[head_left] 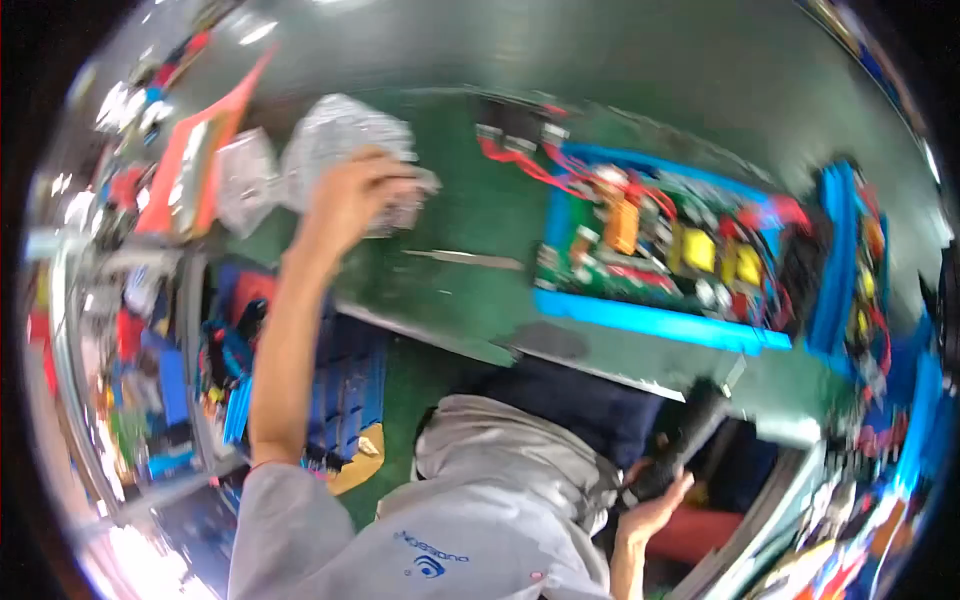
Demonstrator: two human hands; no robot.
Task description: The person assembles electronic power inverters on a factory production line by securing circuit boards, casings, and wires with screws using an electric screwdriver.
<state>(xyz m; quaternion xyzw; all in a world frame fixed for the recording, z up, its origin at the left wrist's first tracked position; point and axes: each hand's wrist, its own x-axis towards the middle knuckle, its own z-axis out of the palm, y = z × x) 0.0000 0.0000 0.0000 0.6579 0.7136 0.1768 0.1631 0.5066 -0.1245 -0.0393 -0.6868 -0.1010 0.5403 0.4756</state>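
My left hand (352, 200) reaches over a clear plastic bag (340, 125) at the left of the green worktop. Its fingers are pinched together at the bag's near right side. Motion blur hides what they hold. Low at the right, beside my lap, my right hand (655, 505) grips a black power screwdriver (685, 435) with its thin bit (736, 372) pointing up toward the bench edge. Ahead of it lies a blue open housing (640, 318) with a green circuit board (645, 285), yellow and orange parts, and red wires.
A second small clear bag (246, 180) and an orange-red sheet or bin (172, 190) are at the far left. A thin metal tool (465, 259) lies mid-bench. Red wires lead to a black part (510, 122). Another blue housing (835, 265) stands right; shelving (190, 350) flanks the left.
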